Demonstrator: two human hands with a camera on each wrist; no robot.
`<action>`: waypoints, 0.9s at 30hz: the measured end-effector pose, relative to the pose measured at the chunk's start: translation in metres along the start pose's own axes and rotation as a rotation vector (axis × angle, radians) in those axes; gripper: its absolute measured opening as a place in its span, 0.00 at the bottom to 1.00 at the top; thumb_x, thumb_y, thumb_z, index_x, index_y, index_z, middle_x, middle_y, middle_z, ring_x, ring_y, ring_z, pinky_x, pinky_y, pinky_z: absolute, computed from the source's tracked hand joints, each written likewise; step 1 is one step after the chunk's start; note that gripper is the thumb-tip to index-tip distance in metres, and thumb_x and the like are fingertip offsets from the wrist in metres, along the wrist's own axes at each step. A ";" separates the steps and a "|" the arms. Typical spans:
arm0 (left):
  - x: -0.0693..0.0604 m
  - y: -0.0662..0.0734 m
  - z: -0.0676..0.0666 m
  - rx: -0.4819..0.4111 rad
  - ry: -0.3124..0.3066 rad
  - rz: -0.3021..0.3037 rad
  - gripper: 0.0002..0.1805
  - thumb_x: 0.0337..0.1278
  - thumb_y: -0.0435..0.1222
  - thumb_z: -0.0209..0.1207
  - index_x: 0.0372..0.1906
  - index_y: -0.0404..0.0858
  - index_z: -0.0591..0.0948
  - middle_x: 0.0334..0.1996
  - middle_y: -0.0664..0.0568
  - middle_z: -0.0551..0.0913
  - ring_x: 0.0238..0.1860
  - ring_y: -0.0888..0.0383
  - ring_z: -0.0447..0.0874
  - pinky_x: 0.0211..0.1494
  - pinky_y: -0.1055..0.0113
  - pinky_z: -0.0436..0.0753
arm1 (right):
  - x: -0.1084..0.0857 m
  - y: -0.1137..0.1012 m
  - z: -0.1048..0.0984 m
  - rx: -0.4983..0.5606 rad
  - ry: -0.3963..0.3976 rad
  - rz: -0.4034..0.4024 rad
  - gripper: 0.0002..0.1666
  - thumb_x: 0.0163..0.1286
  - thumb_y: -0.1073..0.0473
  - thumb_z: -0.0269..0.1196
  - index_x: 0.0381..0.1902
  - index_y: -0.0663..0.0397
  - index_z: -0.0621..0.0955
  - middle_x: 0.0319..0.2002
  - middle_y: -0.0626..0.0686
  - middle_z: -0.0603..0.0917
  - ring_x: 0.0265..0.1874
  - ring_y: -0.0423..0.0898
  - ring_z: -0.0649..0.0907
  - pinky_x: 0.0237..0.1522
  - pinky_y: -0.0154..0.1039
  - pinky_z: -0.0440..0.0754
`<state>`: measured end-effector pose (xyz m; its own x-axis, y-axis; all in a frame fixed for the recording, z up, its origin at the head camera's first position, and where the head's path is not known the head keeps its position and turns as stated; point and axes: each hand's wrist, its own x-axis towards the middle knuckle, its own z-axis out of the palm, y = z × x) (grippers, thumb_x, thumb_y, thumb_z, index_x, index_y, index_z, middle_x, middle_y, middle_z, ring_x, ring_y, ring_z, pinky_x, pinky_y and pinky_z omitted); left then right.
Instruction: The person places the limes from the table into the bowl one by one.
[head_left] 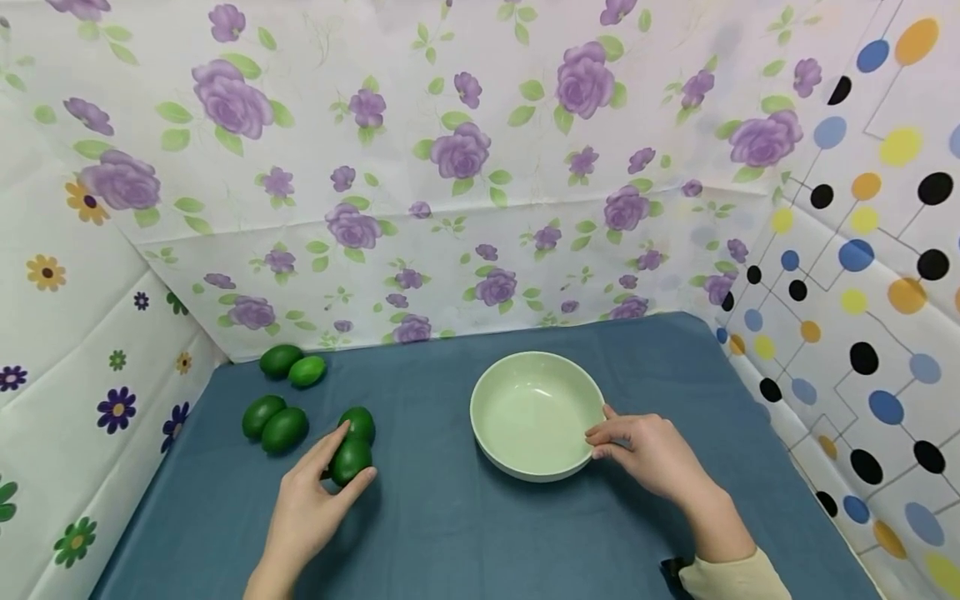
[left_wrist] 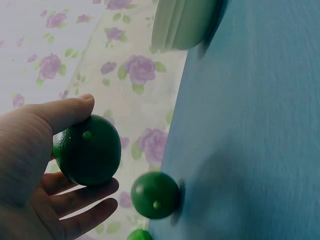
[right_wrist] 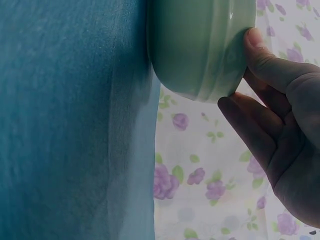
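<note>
A dark green fruit is gripped between the thumb and fingers of the left hand; the left wrist view shows this fruit held above the cloth by the left hand. Just beyond it in the head view lies another green fruit. The right hand pinches the right rim of a pale green bowl, which has nothing inside. In the right wrist view, thumb and fingers of the right hand touch the side of the bowl.
Left of the left hand, two dark green fruits lie touching on the blue cloth. Behind them are a dark fruit and a smaller, brighter green one. Flowered sheeting rises behind the table, with dotted sheeting at the right.
</note>
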<state>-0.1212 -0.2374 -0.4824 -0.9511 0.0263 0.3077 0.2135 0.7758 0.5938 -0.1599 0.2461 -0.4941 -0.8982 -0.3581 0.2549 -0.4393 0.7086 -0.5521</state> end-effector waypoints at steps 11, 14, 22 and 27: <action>0.010 0.021 0.017 -0.091 -0.009 0.014 0.40 0.59 0.41 0.80 0.75 0.39 0.77 0.68 0.37 0.80 0.51 0.45 0.89 0.47 0.44 0.89 | -0.002 -0.002 0.000 0.000 0.020 0.000 0.11 0.61 0.56 0.80 0.43 0.37 0.95 0.48 0.38 0.92 0.65 0.53 0.84 0.51 0.50 0.90; 0.014 0.027 0.022 -0.111 -0.019 0.020 0.39 0.57 0.40 0.80 0.73 0.41 0.79 0.65 0.39 0.82 0.48 0.50 0.89 0.45 0.47 0.89 | -0.002 -0.001 0.000 0.003 0.019 -0.006 0.11 0.62 0.56 0.79 0.43 0.38 0.95 0.48 0.38 0.92 0.65 0.54 0.84 0.52 0.50 0.90; 0.024 0.046 0.036 -0.155 -0.060 0.093 0.38 0.58 0.43 0.80 0.72 0.44 0.79 0.69 0.46 0.81 0.54 0.51 0.87 0.49 0.45 0.88 | -0.001 0.000 0.000 -0.009 0.036 -0.011 0.12 0.60 0.56 0.80 0.42 0.37 0.95 0.47 0.38 0.92 0.64 0.54 0.84 0.50 0.50 0.90; 0.029 0.059 0.044 -0.184 -0.084 0.142 0.38 0.59 0.44 0.80 0.73 0.45 0.79 0.71 0.47 0.79 0.63 0.49 0.84 0.52 0.49 0.88 | -0.001 0.000 0.000 0.001 0.033 -0.005 0.12 0.61 0.57 0.80 0.42 0.36 0.95 0.47 0.37 0.92 0.65 0.53 0.83 0.51 0.50 0.90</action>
<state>-0.1461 -0.1629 -0.4714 -0.9224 0.1852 0.3388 0.3757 0.6332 0.6767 -0.1589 0.2464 -0.4937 -0.8959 -0.3419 0.2837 -0.4441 0.7064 -0.5511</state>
